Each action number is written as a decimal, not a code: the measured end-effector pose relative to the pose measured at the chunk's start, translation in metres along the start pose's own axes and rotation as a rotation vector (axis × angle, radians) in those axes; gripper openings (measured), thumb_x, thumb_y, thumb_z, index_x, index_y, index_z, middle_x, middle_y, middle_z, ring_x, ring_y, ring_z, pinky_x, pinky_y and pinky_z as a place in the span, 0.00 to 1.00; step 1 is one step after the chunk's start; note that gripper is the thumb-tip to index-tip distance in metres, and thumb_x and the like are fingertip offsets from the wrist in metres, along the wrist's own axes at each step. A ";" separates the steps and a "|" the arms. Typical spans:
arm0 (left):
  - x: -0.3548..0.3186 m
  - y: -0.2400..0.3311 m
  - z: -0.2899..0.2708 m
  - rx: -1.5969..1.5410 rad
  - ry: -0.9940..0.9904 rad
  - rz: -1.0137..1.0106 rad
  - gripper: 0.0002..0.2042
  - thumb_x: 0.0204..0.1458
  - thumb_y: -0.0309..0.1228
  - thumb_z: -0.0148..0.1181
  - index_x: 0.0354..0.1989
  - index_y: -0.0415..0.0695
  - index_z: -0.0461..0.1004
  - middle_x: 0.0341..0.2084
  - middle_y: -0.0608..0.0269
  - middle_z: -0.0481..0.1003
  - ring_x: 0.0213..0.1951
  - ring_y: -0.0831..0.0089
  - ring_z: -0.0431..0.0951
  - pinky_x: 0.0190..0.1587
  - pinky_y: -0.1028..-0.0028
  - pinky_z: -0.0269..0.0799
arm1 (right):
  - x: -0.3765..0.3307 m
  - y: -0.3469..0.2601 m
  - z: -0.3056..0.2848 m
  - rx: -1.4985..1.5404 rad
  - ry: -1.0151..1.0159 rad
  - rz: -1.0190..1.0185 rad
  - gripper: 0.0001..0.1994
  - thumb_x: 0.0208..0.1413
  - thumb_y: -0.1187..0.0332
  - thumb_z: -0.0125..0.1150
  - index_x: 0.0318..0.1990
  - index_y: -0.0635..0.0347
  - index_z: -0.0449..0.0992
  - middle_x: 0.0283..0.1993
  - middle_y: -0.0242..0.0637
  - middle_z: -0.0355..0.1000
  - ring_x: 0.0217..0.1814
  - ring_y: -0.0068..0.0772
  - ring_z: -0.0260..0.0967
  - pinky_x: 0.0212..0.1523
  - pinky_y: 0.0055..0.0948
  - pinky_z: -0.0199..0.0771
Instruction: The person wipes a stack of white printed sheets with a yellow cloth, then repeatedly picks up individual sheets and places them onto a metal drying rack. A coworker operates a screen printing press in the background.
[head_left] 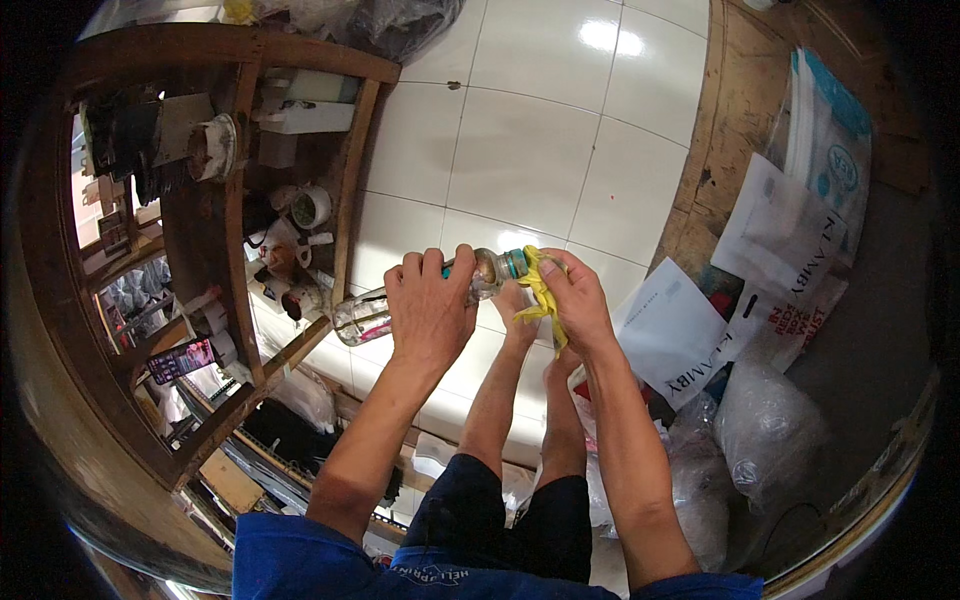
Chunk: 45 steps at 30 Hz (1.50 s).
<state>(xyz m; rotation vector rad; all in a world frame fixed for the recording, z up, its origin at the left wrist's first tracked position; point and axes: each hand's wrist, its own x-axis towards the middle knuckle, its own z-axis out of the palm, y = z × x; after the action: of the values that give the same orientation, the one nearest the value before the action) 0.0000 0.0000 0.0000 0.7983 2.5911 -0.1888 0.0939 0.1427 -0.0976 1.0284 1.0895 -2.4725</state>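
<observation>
My left hand [430,308] is closed around the body of a clear bottle [362,320], which lies nearly sideways with its neck to the right and slightly raised. A teal ring [516,263] circles the neck. At the bottle's mouth, my right hand [578,300] pinches a thin yellow cloth [541,292], whose loose end hangs below the fingers. The cloth touches the neck and partly covers the opening, so I cannot tell whether a cap is on. Both hands are held out over the floor, above my bare feet.
White tiles [530,130] cover the floor. On the left stands a wooden shelf [240,200] with cups, boxes and a lit phone [182,360]. White packaging bags [670,330] lie at right, with clear plastic bundles [765,430] nearer me. A plastic bag [400,28] sits at the top.
</observation>
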 end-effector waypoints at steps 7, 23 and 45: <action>0.003 -0.016 0.033 -0.252 0.138 -0.009 0.29 0.38 0.31 0.68 0.52 0.43 0.65 0.42 0.52 0.69 0.45 0.55 0.69 0.45 0.58 0.62 | 0.011 -0.006 0.014 -0.031 -0.064 0.013 0.16 0.64 0.63 0.50 0.51 0.66 0.71 0.42 0.34 0.72 0.40 0.20 0.69 0.39 0.20 0.71; 0.073 -0.278 0.100 -0.774 0.618 -0.959 0.31 0.47 0.42 0.67 0.51 0.29 0.67 0.52 0.47 0.70 0.50 0.62 0.71 0.55 0.64 0.63 | 0.026 0.042 -0.013 0.217 -0.016 0.203 0.15 0.62 0.68 0.50 0.53 0.65 0.65 0.52 0.45 0.72 0.45 0.28 0.72 0.39 0.22 0.74; 0.144 -0.278 0.074 -1.049 0.862 -1.220 0.47 0.45 0.46 0.68 0.65 0.31 0.48 0.62 0.38 0.57 0.63 0.50 0.60 0.65 0.61 0.56 | -0.024 0.072 -0.061 0.213 0.123 0.245 0.14 0.59 0.70 0.55 0.51 0.61 0.68 0.42 0.40 0.75 0.36 0.26 0.71 0.37 0.25 0.75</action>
<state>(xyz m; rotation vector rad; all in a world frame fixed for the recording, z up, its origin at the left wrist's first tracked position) -0.2381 -0.1750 -0.1275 -1.3243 2.8423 1.2942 0.1766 0.1361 -0.1487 1.3054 0.6914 -2.3876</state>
